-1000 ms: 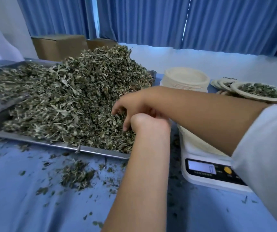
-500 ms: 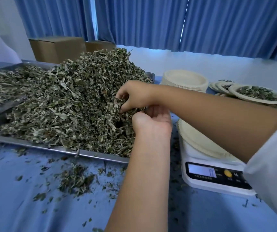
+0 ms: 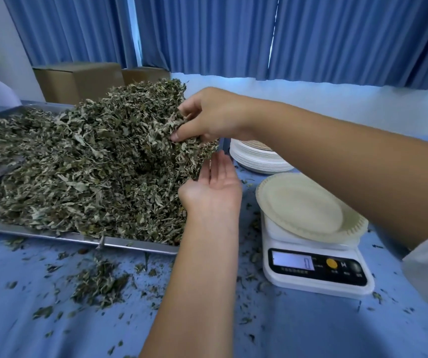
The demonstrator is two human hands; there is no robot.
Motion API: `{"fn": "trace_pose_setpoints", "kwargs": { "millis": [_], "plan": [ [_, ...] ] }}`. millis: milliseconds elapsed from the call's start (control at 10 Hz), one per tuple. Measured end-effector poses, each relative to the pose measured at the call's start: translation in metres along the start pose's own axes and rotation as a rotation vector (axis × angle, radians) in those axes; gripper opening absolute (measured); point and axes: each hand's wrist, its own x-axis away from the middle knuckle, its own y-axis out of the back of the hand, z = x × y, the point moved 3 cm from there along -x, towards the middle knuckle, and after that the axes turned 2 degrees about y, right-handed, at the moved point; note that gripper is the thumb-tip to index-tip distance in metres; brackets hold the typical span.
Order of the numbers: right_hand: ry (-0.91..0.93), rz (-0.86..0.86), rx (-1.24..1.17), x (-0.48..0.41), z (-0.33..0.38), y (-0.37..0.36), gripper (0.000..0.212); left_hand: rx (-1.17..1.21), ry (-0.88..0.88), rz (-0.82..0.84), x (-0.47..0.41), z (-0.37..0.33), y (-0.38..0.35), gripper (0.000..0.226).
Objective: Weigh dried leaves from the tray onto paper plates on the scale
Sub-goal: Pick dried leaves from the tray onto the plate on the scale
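Item count:
- One metal tray [image 3: 135, 245], with its left end cut off, is heaped with dried leaves [image 3: 91, 164].
- One scale [image 3: 316, 270] is set on the blue tabletop [image 3: 311, 326], and one paper plate [image 3: 300, 205] is laid on it.
- One stack of plates [image 3: 256, 161] behind is partly hidden by the right forearm.
- Two cardboard boxes [image 3: 76, 78] are seen at the back.

Hands:
- Right hand [image 3: 207, 117] — the fingers are curled and a clump of leaves is gripped at the heap's right side.
- Left hand [image 3: 212, 187] — it is held palm up just below the clump, with the fingers straight and together.

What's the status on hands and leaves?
Right hand grips leaves over the tray; left hand open, palm up beneath. Plate on scale bare. Path clear.
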Motion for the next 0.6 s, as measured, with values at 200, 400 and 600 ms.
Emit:
{"fn": "trace_pose_setpoints", "kwargs": {
  "millis": [200,400,600],
  "plan": [
    [-0.048,-0.079,-0.089,0.033,-0.009,0.027,0.030,-0.086,0.125,0.039,-0.012,0.007,-0.003,0.051],
    [-0.134,-0.182,-0.264,0.077,-0.034,0.054,0.016,-0.243,0.112,0.035,-0.008,0.020,-0.001,0.049],
    [-0.215,-0.307,-0.286,0.132,-0.064,0.078,0.008,-0.386,0.131,0.050,-0.003,0.033,0.002,0.051]
  ]
}}
